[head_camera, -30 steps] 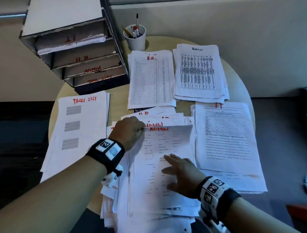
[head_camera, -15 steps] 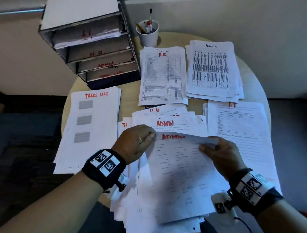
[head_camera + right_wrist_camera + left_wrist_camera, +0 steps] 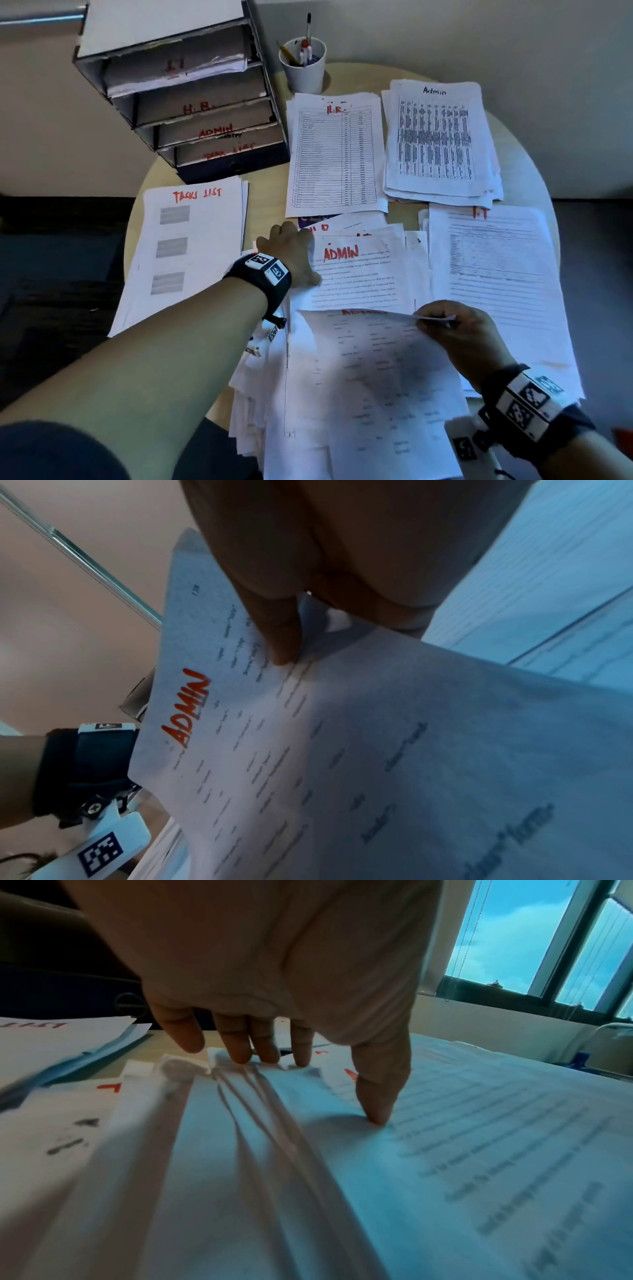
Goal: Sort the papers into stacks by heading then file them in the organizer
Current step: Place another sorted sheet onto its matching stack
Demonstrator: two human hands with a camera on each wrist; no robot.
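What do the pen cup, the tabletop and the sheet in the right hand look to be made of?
Pen cup: smooth white plastic or paper, matte; which one is unclear.
Tabletop: pale wood or wood-look laminate, with faint grain and low sheen.
Sheet pinched by the right hand: thin matte office paper; it bends and creases at the grip.

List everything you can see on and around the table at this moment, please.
Table: one, round, pale wood.
Organizer: one, grey trays on a dark base, far left; labels I.T, H.R., ADMIN, Tasks List.
Cup: one, white, holding pens, beside the organizer.
Tasks List stack: one, white, left.
H.R. stack: one, white, far centre.
Admin stack: one, white, far right.
I.T stack: one, white, right.
Unsorted pile: one, white, centre, ADMIN page on top.
ADMIN sheet: one, white, lifted near edge.
Left hand: fingertips pressing on the unsorted pile.
Right hand: grip pinches the ADMIN sheet's top edge.
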